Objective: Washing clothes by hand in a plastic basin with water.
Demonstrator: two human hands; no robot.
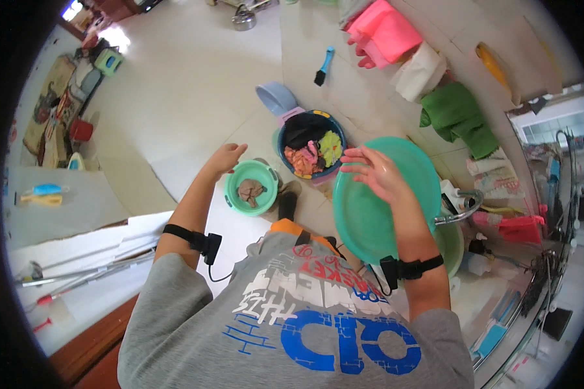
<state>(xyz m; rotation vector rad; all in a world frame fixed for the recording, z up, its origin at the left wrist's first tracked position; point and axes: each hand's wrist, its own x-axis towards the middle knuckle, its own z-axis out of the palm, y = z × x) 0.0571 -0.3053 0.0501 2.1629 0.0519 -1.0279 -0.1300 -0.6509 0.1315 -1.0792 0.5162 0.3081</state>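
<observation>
My left hand (228, 158) hangs just above and left of a small mint-green basin (230, 200), its fingers loosely bent and nothing seen in them. A crumpled brown cloth (250, 191) lies inside that basin. My right hand (377, 171) is over the large green plastic basin (389, 233), palm partly turned up, fingers apart and empty. Between my hands, farther forward, stands a dark blue basin (341, 130) filled with clothes: a black garment (304, 129), a yellow-green one (330, 148) and orange-pink ones (302, 160).
A pale blue basin (276, 97) adjoins the clothes basin. On the floor lies a blue-handled brush (325, 65). Pink (384, 34), white (421, 70) and green cloths (460, 116) hang at the right, above a metal faucet (460, 214). A kettle (244, 20) stands far ahead.
</observation>
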